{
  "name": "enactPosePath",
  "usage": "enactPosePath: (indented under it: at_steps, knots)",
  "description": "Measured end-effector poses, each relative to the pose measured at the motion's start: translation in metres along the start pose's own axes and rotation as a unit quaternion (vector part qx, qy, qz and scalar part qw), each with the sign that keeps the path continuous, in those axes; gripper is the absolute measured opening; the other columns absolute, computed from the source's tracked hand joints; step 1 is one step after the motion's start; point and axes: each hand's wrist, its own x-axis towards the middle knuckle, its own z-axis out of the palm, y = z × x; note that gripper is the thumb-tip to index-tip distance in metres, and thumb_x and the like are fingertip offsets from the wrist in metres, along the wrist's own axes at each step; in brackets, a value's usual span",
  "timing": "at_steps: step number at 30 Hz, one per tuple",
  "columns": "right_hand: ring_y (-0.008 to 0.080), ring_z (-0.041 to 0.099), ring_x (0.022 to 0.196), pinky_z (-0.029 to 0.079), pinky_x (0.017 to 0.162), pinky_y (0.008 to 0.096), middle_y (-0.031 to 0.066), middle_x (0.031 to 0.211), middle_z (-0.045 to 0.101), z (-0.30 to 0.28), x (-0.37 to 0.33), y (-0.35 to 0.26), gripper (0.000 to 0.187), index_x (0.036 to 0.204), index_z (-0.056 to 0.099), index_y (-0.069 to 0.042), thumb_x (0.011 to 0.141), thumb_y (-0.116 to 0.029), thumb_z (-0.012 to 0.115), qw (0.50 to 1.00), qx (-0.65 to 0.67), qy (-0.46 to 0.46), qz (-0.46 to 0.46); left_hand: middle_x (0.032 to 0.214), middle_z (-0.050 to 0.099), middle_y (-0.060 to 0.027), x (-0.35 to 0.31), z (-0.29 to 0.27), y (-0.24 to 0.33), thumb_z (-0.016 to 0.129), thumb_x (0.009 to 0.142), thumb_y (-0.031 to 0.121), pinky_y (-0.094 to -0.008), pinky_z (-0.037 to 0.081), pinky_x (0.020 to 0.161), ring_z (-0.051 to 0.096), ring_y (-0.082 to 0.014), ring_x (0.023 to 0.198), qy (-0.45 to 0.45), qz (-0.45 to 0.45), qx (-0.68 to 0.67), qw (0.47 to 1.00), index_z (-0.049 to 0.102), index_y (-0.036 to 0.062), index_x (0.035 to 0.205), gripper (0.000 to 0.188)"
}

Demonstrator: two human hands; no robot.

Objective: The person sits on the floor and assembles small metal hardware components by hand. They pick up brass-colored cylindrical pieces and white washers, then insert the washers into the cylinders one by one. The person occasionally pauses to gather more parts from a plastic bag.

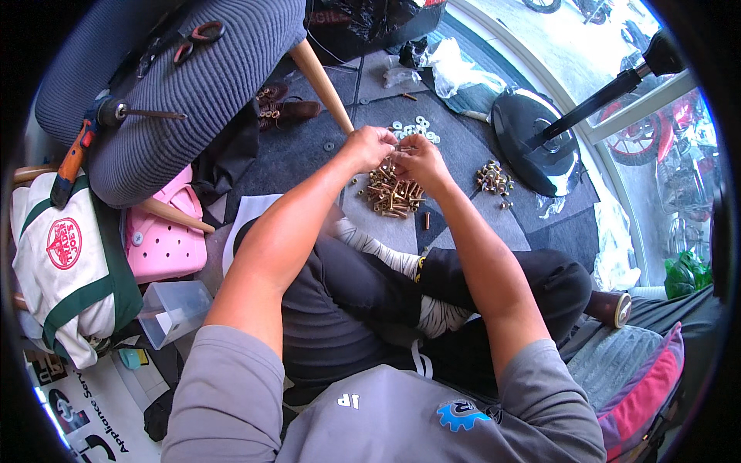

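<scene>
My left hand and my right hand meet in front of me, above the floor. The fingertips of both are pinched together around something small that I cannot make out. Just below them lies a heap of brass-coloured bolts, partly covered by my right hand. Pale round washers are spread behind my fingers. To the right sits a smaller pile of brass-coloured nuts. A single bolt rests apart, near my crossed legs.
A black round stand base is at the right, by the window. On the left, a cordless drill and scissors lie on a ribbed grey seat with wooden legs. Below are a pink clog and a clear plastic bin.
</scene>
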Motion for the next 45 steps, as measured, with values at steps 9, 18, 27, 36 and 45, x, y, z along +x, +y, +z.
enactPosePath:
  at_steps: [9,18,27,36,45]
  knots:
    - [0.0136,0.067,0.074,0.064,0.071,0.0364,0.0015,0.091,0.066,-0.015,0.006,0.002,0.018,0.114,0.058,-0.009,0.103,-0.015,0.072,0.966,0.240,-0.062,0.078,0.097,0.076,-0.0030,-0.017,-0.012,0.025,0.075,0.093,0.008,-0.0280,0.057,0.070,0.069,-0.0089,0.082,-0.072,0.064,-0.057,0.994,0.073,0.0041,0.117,0.025]
    - [0.0125,0.067,0.072,0.057,0.067,0.0342,0.0050,0.081,0.073,-0.004,0.003,0.008,0.024,0.095,0.074,-0.002,0.101,-0.024,0.071,0.978,-0.204,0.012,-0.043,0.095,0.078,-0.0035,-0.030,-0.062,0.053,0.082,0.092,0.012,-0.0265,0.057,0.070,0.068,-0.0091,0.077,0.009,0.060,0.054,0.997,0.079,0.0026,0.110,0.020]
    - [0.0377,0.076,0.092,0.061,0.083,0.0491,0.0188,0.094,0.078,-0.018,-0.034,0.034,0.019,0.088,0.080,-0.006,0.084,-0.017,0.065,0.689,-0.685,-0.219,-0.092,0.094,0.075,-0.0040,-0.079,-0.118,0.052,0.073,0.094,0.006,-0.0277,0.055,0.066,0.064,-0.0091,0.072,-0.025,0.035,0.037,0.998,0.072,0.0027,0.110,0.016]
    - [0.0398,0.075,0.094,0.060,0.085,0.0518,0.0198,0.090,0.075,-0.014,-0.063,0.061,0.015,0.093,0.076,-0.010,0.087,-0.016,0.064,0.775,-0.612,-0.076,-0.138,0.096,0.075,-0.0040,-0.078,-0.106,0.059,0.073,0.092,0.005,-0.0305,0.058,0.079,0.068,-0.0103,0.082,-0.053,0.093,0.105,0.989,0.069,0.0054,0.105,0.014]
    - [0.0165,0.074,0.079,0.060,0.073,0.0311,0.0115,0.093,0.078,-0.020,-0.054,-0.022,0.014,0.107,0.073,-0.001,0.096,-0.010,0.071,0.989,-0.144,-0.012,-0.033,0.106,0.078,-0.0020,-0.089,-0.092,0.078,0.075,0.094,0.004,-0.0341,0.053,0.102,0.071,-0.0151,0.106,-0.132,0.114,0.089,0.981,0.071,0.0066,0.109,0.016]
